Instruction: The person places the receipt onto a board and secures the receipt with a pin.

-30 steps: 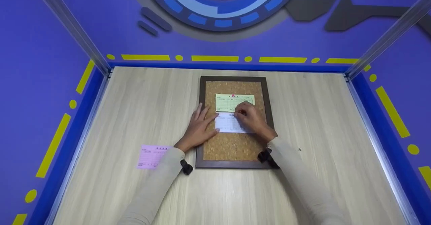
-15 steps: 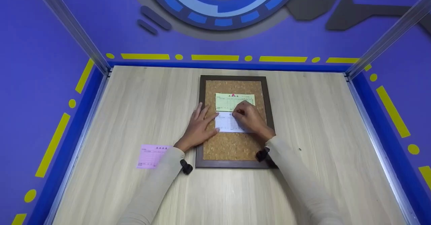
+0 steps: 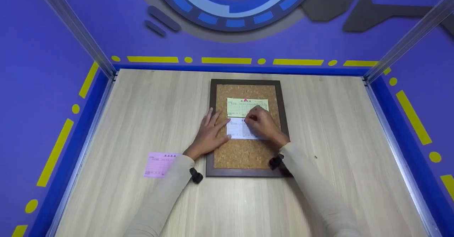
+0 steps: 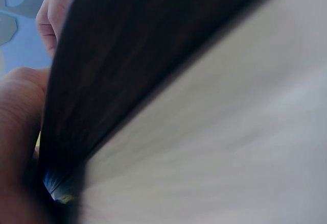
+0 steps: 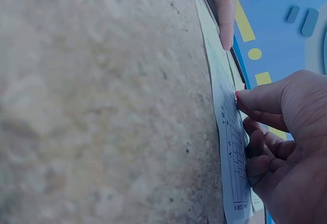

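White paper [image 3: 237, 130], one: flat on corkboard [image 3: 243, 155], just below green paper [image 3: 236, 108]; left hand [image 3: 210, 136] spread at its left edge, right hand [image 3: 264, 123] pinching red pin [image 5: 237, 95] near its top.

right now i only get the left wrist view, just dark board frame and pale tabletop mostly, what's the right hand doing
Observer: The right hand pinches what looks like a small red pin at the white slip.
Operator: ok, any other paper on the board
Observer: A pale green slip lies just beyond the white one on the corkboard, with a reddish pin at its top edge.
Operator: and off the board
Observer: A pink slip is on the tabletop to the left, partly covered by the left sleeve.
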Motion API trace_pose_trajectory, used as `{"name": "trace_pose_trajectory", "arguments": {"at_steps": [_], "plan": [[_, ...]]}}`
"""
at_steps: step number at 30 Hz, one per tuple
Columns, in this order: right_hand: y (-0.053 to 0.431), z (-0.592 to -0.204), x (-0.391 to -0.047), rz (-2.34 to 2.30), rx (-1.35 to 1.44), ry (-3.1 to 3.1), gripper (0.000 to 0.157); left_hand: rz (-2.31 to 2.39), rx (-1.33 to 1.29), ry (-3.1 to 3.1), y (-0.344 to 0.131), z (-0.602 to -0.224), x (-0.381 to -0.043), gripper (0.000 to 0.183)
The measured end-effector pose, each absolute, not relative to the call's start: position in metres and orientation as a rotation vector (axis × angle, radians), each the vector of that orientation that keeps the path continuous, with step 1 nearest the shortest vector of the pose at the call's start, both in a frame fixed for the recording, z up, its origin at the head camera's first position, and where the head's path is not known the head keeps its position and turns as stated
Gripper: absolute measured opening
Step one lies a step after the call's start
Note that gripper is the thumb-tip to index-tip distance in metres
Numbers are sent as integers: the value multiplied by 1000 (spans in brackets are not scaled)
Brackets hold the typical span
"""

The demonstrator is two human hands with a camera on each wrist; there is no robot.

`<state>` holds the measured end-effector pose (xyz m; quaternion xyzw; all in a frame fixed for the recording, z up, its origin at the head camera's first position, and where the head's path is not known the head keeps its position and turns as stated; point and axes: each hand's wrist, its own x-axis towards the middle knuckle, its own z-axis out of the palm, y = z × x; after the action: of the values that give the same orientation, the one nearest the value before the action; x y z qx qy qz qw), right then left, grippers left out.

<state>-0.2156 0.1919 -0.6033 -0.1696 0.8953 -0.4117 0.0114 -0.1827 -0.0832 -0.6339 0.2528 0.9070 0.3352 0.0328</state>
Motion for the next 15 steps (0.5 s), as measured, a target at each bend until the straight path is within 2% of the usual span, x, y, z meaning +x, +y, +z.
{"name": "trace_pose_trajectory", "arguments": {"at_steps": [15], "plan": [[187,-599,-220,-1358,-348,2777,9,1041,772,2773,-83,-634,-182,68]]}}
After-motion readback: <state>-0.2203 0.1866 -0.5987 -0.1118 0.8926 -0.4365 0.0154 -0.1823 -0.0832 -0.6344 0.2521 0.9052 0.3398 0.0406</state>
